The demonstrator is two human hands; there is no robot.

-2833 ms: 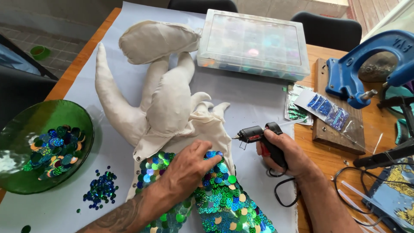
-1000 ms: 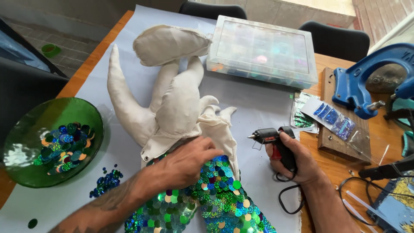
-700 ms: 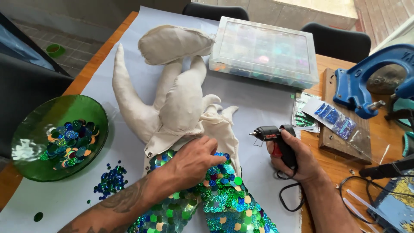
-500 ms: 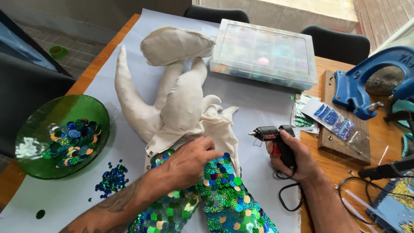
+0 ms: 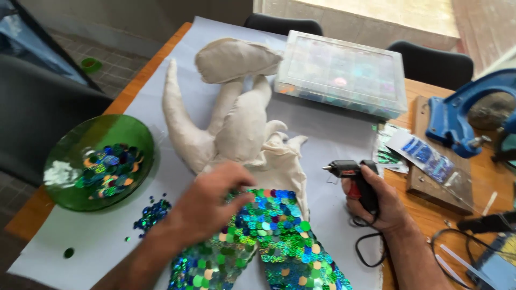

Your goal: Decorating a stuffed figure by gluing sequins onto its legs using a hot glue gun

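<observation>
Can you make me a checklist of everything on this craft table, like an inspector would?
Surface: wooden table under a pale sheet.
Job's things: cream fabric figure, lower part covered in green-blue sequins; black glue gun.
Clutter: green bowl of sequins, loose sequin pile, clear compartment box, blue press tool.
Hands: left hand on the sequins; right hand grips the gun.
Cables: black cord.
Surroundings: dark chairs.

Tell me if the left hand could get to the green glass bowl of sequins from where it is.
Probably yes. The left hand rests on the cream fabric figure, holding nothing, and the green glass bowl sits just to its left with only loose sequins on the paper between.
</observation>
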